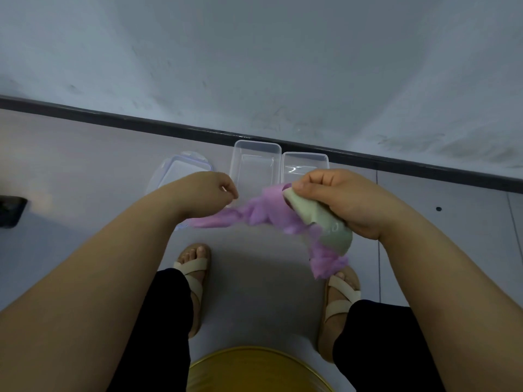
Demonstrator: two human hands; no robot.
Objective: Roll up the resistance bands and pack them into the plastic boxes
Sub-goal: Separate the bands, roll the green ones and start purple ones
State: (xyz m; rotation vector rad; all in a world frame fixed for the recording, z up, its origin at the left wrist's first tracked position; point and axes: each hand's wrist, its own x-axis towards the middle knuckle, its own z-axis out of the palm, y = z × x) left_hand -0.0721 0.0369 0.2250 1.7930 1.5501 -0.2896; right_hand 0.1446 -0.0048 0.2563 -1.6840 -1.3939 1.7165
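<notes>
A crumpled purple resistance band [266, 212] stretches in the air between my hands, and one end of it hangs down to about my right foot. My left hand [218, 190] pinches its left end. My right hand [336, 199] grips the purple band together with a pale green band [319, 224], which looks rolled or folded. Two clear plastic boxes stand open on the floor by the wall: one [256, 162] just beyond my hands, the other [305, 164] to its right, partly hidden by my right hand.
A clear lid with blue clips [181, 171] lies on the floor left of the boxes, partly under my left wrist. A dark object [11, 210] sits at the far left edge. My sandalled feet [195, 267] and a round yellow seat [254, 372] are below.
</notes>
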